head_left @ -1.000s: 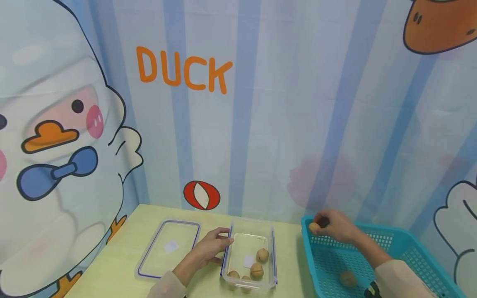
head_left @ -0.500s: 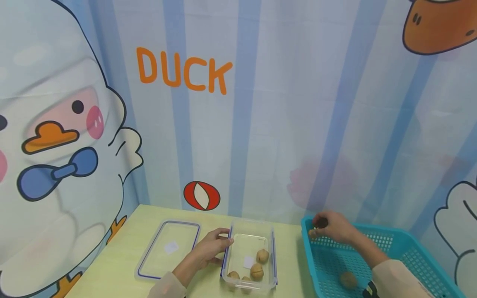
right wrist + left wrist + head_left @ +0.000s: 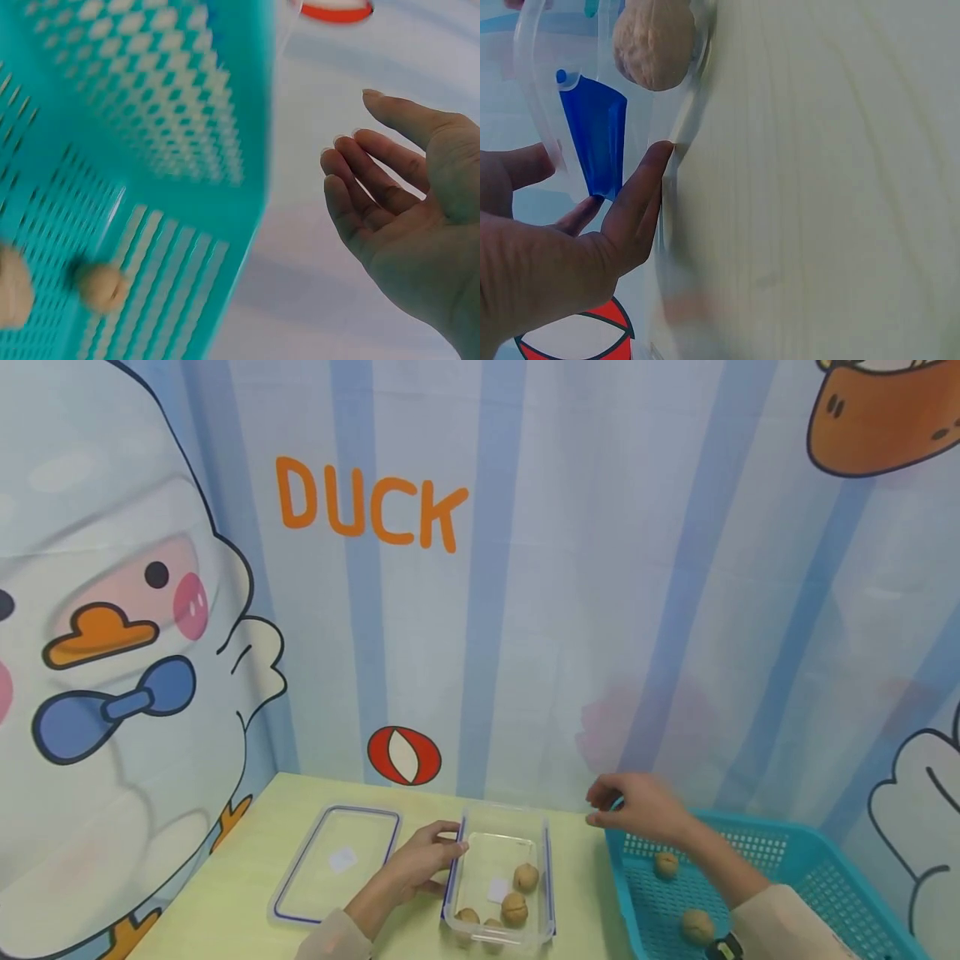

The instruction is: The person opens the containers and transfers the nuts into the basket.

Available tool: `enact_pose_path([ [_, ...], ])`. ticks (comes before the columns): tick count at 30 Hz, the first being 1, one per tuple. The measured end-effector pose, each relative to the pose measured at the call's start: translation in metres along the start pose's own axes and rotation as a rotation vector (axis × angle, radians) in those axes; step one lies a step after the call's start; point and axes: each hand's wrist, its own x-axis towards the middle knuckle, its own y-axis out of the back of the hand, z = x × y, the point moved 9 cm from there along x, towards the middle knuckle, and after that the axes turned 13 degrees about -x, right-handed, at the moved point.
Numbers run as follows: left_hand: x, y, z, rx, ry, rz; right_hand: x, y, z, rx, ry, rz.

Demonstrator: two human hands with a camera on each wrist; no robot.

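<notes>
My left hand (image 3: 426, 862) grips the left side of a clear plastic food container (image 3: 551, 893), thumb over the rim and fingers along the outer wall. In the left wrist view, the fingers lie beside its blue clip (image 3: 596, 135). Several walnuts (image 3: 514, 909) rest at the container's near end. My right hand (image 3: 637, 810) hovers over the back left corner of a turquoise basket (image 3: 626, 902) and holds nothing; its fingers are loosely bent in the right wrist view. Inside the basket lie two walnuts, one farther back (image 3: 666, 865) and one nearer (image 3: 697, 927).
A clear lid (image 3: 335, 862) with a blue seal lies on the pale yellow table (image 3: 405, 935), left of the container. Small white paper squares show at the lid and container. A printed duck curtain (image 3: 547, 610) hangs right behind the table.
My right hand has let go of a walnut, which now lies in the back left of the basket. That hand has moved left and slightly up. The left hand stays put.
</notes>
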Motion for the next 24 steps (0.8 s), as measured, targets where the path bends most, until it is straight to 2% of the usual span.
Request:
enact_pose_path([
  [4, 0.001, 0.000, -0.001, 0.001, -0.006, -0.003, 0.014, -0.012, -0.035, 0.027, 0.085, -0.035],
  [10, 0.003, 0.001, -0.002, -0.005, -0.012, -0.001, 0.032, -0.033, -0.069, 0.067, 0.118, -0.079],
  [19, 0.001, 0.003, -0.001, 0.015, -0.004, 0.010, 0.057, -0.071, -0.087, 0.088, 0.096, -0.160],
  [24, 0.001, 0.002, 0.000, 0.010, -0.005, 0.001, 0.062, -0.087, -0.087, 0.078, 0.085, -0.177],
])
